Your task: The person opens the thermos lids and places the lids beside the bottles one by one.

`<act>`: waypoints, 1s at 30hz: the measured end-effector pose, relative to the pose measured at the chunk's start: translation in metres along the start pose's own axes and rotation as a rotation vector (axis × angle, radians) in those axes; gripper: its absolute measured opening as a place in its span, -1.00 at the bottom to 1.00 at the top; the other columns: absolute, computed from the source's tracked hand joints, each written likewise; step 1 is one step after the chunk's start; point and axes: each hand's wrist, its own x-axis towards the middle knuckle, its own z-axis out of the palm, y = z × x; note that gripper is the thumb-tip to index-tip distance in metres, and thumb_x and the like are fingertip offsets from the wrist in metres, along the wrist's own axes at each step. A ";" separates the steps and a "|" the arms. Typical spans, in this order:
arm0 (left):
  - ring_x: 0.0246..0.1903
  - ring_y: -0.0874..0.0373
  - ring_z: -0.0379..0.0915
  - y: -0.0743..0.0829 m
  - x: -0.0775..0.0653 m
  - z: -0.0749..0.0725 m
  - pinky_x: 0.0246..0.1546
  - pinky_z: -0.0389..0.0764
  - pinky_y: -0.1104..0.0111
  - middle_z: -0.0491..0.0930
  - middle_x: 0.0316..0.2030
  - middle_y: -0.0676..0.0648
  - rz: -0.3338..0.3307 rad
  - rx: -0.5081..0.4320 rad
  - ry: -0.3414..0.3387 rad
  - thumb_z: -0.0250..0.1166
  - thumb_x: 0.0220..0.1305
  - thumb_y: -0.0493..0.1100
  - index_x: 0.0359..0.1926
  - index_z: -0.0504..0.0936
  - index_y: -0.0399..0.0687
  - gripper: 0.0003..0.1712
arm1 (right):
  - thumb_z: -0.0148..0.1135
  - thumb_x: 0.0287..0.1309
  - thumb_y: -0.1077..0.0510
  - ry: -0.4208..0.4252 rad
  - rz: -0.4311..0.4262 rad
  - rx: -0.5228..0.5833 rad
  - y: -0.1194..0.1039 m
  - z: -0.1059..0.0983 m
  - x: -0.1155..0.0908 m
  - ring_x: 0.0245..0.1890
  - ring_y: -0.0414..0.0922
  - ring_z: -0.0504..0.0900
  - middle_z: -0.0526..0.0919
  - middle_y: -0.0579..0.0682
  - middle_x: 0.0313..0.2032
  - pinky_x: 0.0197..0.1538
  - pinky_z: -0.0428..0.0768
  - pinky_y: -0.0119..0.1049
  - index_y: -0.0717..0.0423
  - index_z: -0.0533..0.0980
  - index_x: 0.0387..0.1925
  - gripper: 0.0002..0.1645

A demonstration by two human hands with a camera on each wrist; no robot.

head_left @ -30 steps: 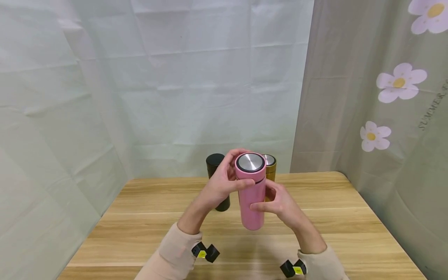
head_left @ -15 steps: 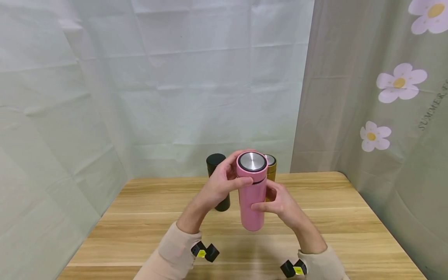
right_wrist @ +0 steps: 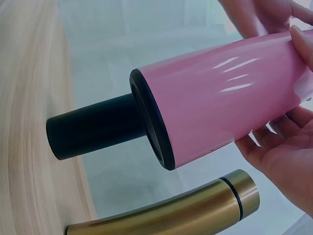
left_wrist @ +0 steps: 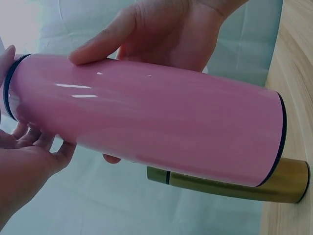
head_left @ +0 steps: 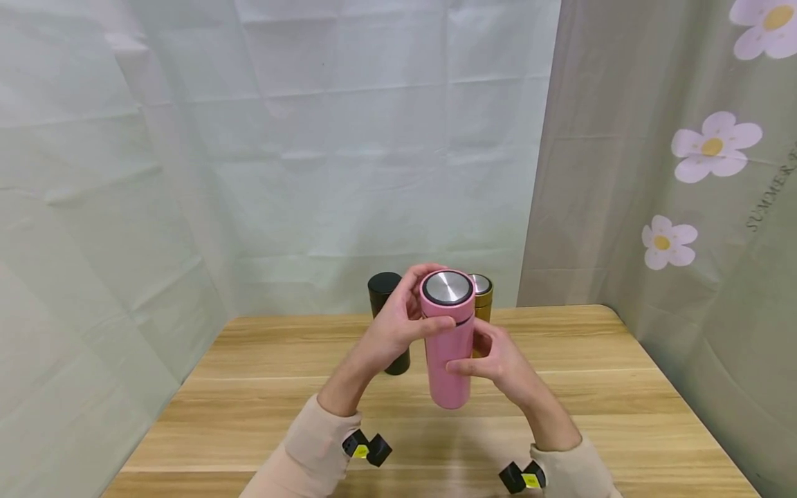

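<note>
Grips a pink flask point(head_left: 445, 346) near the top with curled left hand point(head_left: 395, 324), around the body with curled right hand point(head_left: 500, 360) just below, clear of the desk point(head_left: 280, 387). Reveals a black base point(right_wrist: 148, 120) only from the wrists, a steel lid top point(head_left: 448, 288) only from the head. Shows a black flask point(right_wrist: 95, 126) beyond the left hand, a gold flask point(right_wrist: 171, 209) beyond the right, with all interiors hidden.

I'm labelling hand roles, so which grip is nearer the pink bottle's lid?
Left. The left grip is right at the lid, wrapped around it; the right grip is lower down, around the body of the pink bottle.
</note>
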 end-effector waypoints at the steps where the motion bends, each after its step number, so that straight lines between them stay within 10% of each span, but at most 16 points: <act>1: 0.23 -0.02 0.48 0.000 0.000 -0.001 0.28 0.49 0.15 0.50 0.27 -0.18 0.002 0.005 -0.015 0.56 0.17 0.22 0.46 0.24 -0.02 0.01 | 0.48 0.14 0.12 -0.002 -0.001 0.002 0.000 0.000 0.000 0.03 0.14 0.68 0.70 0.14 0.05 0.06 0.68 -0.12 0.19 0.51 0.29 -0.31; 10: 0.15 0.01 0.57 0.000 0.002 -0.007 0.12 0.62 0.19 0.56 0.26 -0.21 0.022 0.043 -0.127 0.39 0.34 0.25 0.57 0.26 0.00 -0.06 | 0.49 0.14 0.15 -0.021 -0.013 0.016 -0.001 -0.001 -0.001 0.00 0.11 0.70 0.71 0.11 0.03 0.05 0.69 -0.10 0.16 0.53 0.25 -0.36; 30: 0.18 -0.02 0.51 0.002 0.004 0.008 0.24 0.51 0.24 0.54 0.22 -0.16 0.024 0.023 0.119 0.57 -0.01 0.41 0.41 0.34 -0.07 0.12 | 0.48 0.15 0.13 0.030 -0.009 -0.037 0.000 0.002 0.001 0.06 0.10 0.67 0.69 0.08 0.08 0.11 0.65 -0.14 0.12 0.51 0.31 -0.31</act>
